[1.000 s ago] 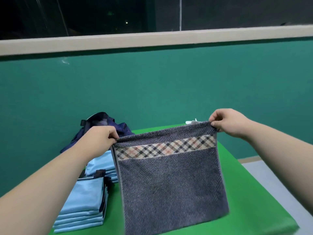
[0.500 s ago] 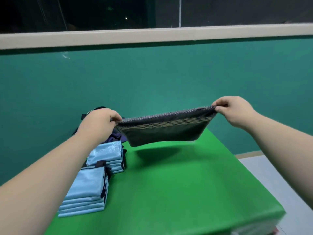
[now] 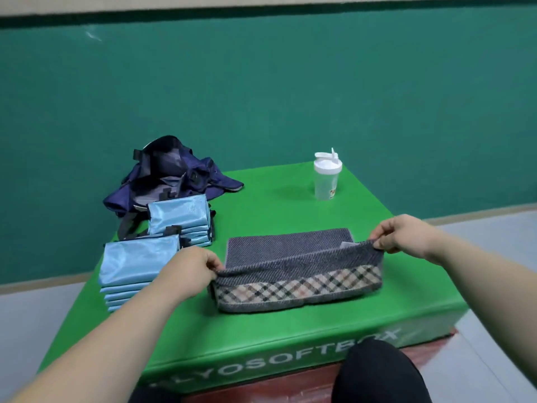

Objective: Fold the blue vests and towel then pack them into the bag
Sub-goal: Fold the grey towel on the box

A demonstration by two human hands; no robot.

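A grey towel with a plaid band lies partly on the green soft box. Its near edge is lifted and doubled over. My left hand pinches the towel's left corner, and my right hand pinches its right corner. Two stacks of folded light-blue vests sit to the left: a near stack and a far stack. The dark navy bag lies open and slumped behind the stacks at the box's back left.
A clear shaker bottle with a white flip lid stands at the back right of the box. A green wall rises behind. Grey floor surrounds the box. My dark-clothed knee shows at the bottom right.
Both hands have come down and toward me with the towel. It hung in the air before; now its far part rests on the box. The view tilted downward.
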